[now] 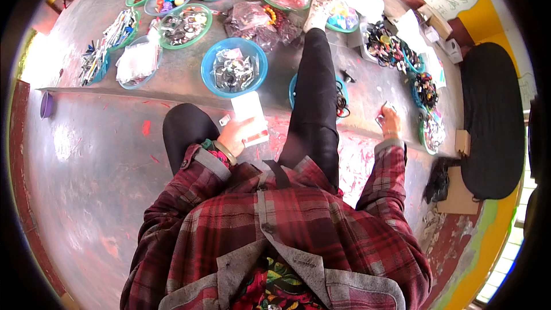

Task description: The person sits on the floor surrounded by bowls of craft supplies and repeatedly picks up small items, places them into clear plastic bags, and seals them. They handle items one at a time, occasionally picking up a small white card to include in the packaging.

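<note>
Seated on a worn, paint-stained concrete floor (103,155), legs in black trousers, one stretched ahead toward the bowls, the other folded. Left hand (238,135) closed around a flat white rectangular card (251,116) with a red lower edge, thumb and fingers clamped on its lower part, card held upright just above the bent knee. Small pale tag (224,120) just beside that hand; cannot tell whether held or lying on the floor. Right hand (390,121) reaching out to the right, fingertips pinched together on a tiny light-coloured piece (383,110), too small to identify, near a green-rimmed bowl of dark beaded bands (431,132).

Ahead, on a slightly raised step: a round blue plastic bowl of clear-packed small items (234,68) just beyond the card, a green-rimmed bowl of silvery trinkets (185,26) further left, more bowls of coloured beads and packets behind.

Judged from this: sorting or carding of small pieces only partway along. One card in hand, one piece picked up, not yet brought together. Bowls full, no finished stack in view.
</note>
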Demonstrator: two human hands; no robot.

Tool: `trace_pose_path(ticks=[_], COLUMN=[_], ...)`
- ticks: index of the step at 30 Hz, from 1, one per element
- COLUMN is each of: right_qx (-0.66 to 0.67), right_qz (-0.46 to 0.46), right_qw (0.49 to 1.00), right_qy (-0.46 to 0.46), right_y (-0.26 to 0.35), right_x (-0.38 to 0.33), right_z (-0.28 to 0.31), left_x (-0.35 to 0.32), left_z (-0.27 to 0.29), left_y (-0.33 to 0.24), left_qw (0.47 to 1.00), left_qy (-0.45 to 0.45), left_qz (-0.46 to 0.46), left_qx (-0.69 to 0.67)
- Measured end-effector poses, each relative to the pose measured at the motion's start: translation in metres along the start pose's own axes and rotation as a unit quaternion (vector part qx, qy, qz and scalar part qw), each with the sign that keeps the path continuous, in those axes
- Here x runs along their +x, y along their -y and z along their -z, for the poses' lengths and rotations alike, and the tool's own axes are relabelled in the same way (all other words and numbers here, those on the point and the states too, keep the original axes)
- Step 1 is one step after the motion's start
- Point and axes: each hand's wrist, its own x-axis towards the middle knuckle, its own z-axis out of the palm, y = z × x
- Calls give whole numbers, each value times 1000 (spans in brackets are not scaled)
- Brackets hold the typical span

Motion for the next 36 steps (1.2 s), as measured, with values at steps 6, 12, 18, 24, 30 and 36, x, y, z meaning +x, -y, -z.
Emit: trace_pose_path(ticks=[6, 12, 18, 24, 30, 36], right_qx=[-611, 286, 349, 374, 379, 328], right_qz=[-190, -182, -24, 25, 23, 14], right_qw=[743, 938, 933, 904, 905, 927], right_qy=[194, -70, 81, 208, 191, 181], right_y=[-42, 69, 244, 313, 295, 286], right_x=[-114, -93, -77, -100, -109, -106], right_z=[17, 19, -75, -190, -225, -228], left_x=[-5, -6, -11, -4, -2, 8], left_z=[1, -2, 2, 5, 12, 16], left_y=[3, 7, 12, 16, 22, 30], left_qw=[999, 999, 998, 996, 994, 994], left_qy=[-16, 27, 21, 4, 23, 11], left_qz=[26, 10, -41, -82, -39, -19], left_qx=[19, 25, -32, 30, 98, 110])
